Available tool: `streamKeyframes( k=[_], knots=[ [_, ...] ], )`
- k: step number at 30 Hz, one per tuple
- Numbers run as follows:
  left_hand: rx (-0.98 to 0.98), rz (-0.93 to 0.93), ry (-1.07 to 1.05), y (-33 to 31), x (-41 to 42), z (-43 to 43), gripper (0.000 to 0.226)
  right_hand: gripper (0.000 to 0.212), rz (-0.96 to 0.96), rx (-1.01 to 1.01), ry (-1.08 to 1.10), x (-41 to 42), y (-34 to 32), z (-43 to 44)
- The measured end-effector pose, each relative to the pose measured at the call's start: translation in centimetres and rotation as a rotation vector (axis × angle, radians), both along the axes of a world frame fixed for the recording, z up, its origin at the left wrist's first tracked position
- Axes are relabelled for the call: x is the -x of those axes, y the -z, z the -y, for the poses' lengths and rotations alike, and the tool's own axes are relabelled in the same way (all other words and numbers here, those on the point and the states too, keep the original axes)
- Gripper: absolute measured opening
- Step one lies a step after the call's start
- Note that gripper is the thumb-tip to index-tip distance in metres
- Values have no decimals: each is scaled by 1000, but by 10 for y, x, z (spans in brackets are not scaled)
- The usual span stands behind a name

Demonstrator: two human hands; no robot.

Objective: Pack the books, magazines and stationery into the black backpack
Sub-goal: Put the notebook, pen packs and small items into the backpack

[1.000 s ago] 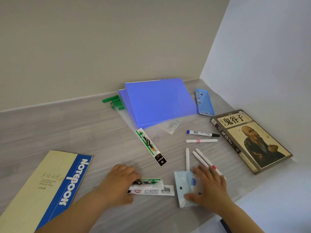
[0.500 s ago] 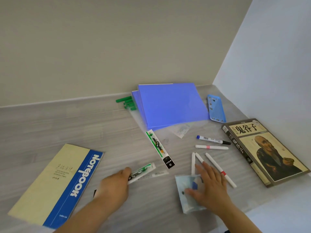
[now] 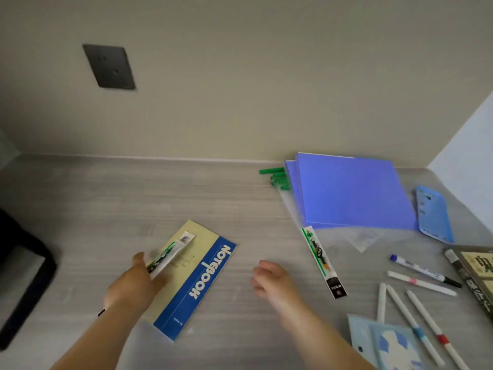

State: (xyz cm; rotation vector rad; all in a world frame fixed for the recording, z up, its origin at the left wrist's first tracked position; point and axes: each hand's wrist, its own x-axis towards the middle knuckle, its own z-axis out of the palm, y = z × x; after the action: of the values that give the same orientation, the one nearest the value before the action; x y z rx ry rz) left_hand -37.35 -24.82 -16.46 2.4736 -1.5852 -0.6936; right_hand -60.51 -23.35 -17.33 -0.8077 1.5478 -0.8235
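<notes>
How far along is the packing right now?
Nothing looks packed yet. The left hand holds two pen packs over the notebook; the right hand is empty. Folders, markers and book remain on the table.

Left hand (image 3: 136,285): forearm comes in from the bottom left and reaches forward, thumb up on the near side, fingers wrapped round a slim pack (image 3: 167,255) that sticks out up and to the right past the knuckles. A thin dark band shows at the wrist. Right hand (image 3: 272,280): forearm runs in from the bottom right toward centre, palm turned left, fingers loosely curled, nothing in them. Can't tell whether it touches the bench (image 3: 133,198) or hangs just above. The hands are apart, left one further forward, both bare to the forearm.
</notes>
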Motion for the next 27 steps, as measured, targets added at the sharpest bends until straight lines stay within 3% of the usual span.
streamKeyframes(
  k=[2, 4, 7, 12, 14, 17, 20, 23, 24, 27],
  knots=[
    [-61, -105, -52, 2, -8, 2, 65, 21, 165, -127, -29, -23, -5, 5],
    [-109, -47, -5, 1, -13, 5, 59, 15, 223, -184, -43, -38, -6, 10],
    [-156, -14, 30, 0, -22, 9, 55, 4, 136, -239, -89, -54, -10, 16],
    [-184, -200, 26, 3, -33, 7, 50, 19, 31, -217, -126, -63, -13, 23],
    [-145, -327, 44, 4, -33, 2, 38, 14, 39, -191, -156, -69, -13, 25],
    [-55, -663, -29, 1, -30, -10, 21, 7, 111, -178, -164, -79, -14, 26],
    [85, -942, -140, -13, -34, -24, 30, 11, 137, -112, -205, -89, -15, 26],
    [186, -1108, -147, -39, -51, -37, 24, 15, 220, -11, -288, -102, -24, 27],
    [216, -1162, -135, -48, -58, -41, 22, 22, 296, 8, -327, -108, -28, 28],
    [295, -1266, -115, -71, -81, -48, 20, 74, 558, -49, -371, -128, -46, 31]
  ],
)
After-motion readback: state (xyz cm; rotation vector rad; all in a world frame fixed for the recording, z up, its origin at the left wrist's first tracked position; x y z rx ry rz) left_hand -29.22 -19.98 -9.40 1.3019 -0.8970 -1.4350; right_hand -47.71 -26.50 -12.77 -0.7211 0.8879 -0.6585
